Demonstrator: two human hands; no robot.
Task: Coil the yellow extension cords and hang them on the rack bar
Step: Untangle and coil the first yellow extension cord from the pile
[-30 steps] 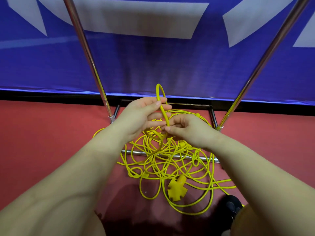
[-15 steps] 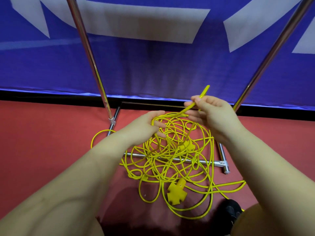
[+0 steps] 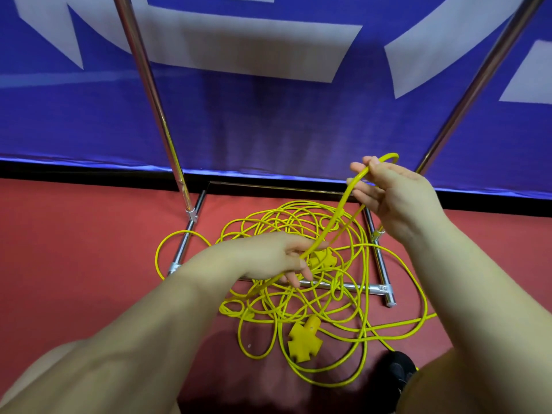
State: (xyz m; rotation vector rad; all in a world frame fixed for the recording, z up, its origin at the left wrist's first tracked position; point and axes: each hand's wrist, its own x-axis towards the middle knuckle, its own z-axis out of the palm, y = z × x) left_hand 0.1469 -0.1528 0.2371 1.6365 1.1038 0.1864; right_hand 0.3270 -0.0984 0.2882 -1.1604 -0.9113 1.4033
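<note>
Head view showed the right hand [image 3: 397, 192] raised near the banner, its fingers [image 3: 363, 170] curled round a strand of yellow cord [image 3: 343, 204] that arched over the top of the hand in a small loop. From there the strand ran straight down and left to the left hand [image 3: 274, 258], held lower over the heap; its fingers [image 3: 304, 271] were loosely curled about the same strand, which passed under the palm and on into the tangle. The cords [image 3: 298, 297] themselves lay in a loose, uncoiled heap on the red floor [image 3: 74, 249], draped across the rack's chrome base bar [image 3: 364, 289] and spilling out past both side rails. A yellow three-way socket [image 3: 303, 342] lay at the near edge of the heap, and a second yellow plug [image 3: 324, 259] sat just beside the left fingertips. Two chrome uprights [image 3: 149, 94] rose from the base against a blue banner [image 3: 268, 121] with white shapes. A dark shoe [image 3: 395, 372] showed at the bottom right.
</note>
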